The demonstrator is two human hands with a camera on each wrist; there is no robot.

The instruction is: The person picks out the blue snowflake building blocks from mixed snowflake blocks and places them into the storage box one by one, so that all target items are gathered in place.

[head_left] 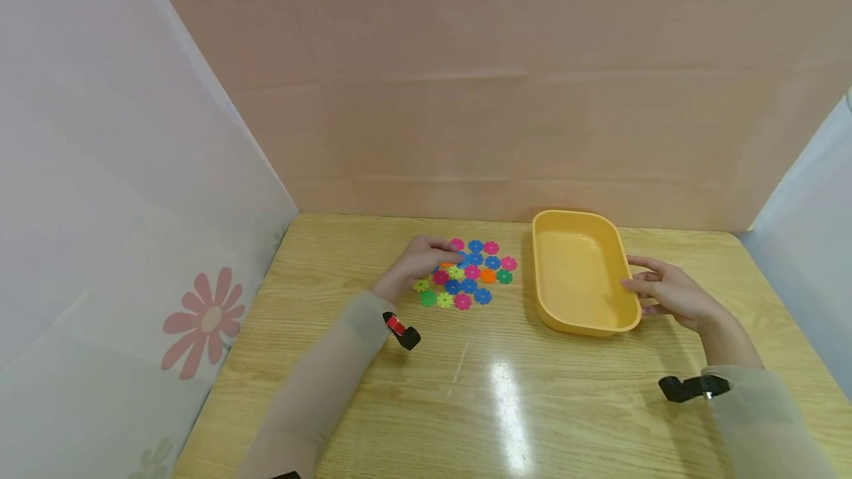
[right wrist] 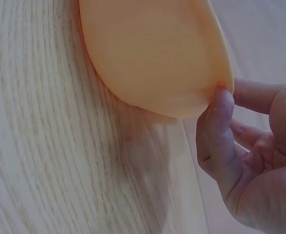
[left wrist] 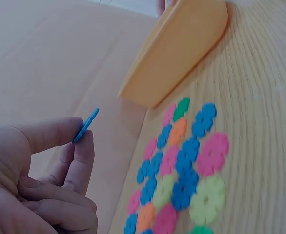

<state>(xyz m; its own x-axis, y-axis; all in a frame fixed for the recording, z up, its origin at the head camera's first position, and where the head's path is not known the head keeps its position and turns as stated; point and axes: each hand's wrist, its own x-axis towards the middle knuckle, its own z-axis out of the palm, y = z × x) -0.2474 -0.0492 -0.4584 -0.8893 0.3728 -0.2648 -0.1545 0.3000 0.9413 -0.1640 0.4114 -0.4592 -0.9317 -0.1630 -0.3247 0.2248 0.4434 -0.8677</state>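
Note:
Between thumb and finger, my left hand pinches a blue flower-shaped plastic disc, seen nearly edge-on in the left wrist view. The hand is above the left part of a loose spread of flower-shaped discs in pink, blue, orange, yellow-green and green, and covers some of them. To the right stands a yellow rectangular plastic basin with rounded corners and nothing in it. My right hand grips the basin's right rim, thumb on one side and fingers on the other.
The wooden table ends against a brownish covered back wall. A pale side wall with a flower print rises on the left. Another pale wall stands on the right. A bright reflection lies on the front tabletop.

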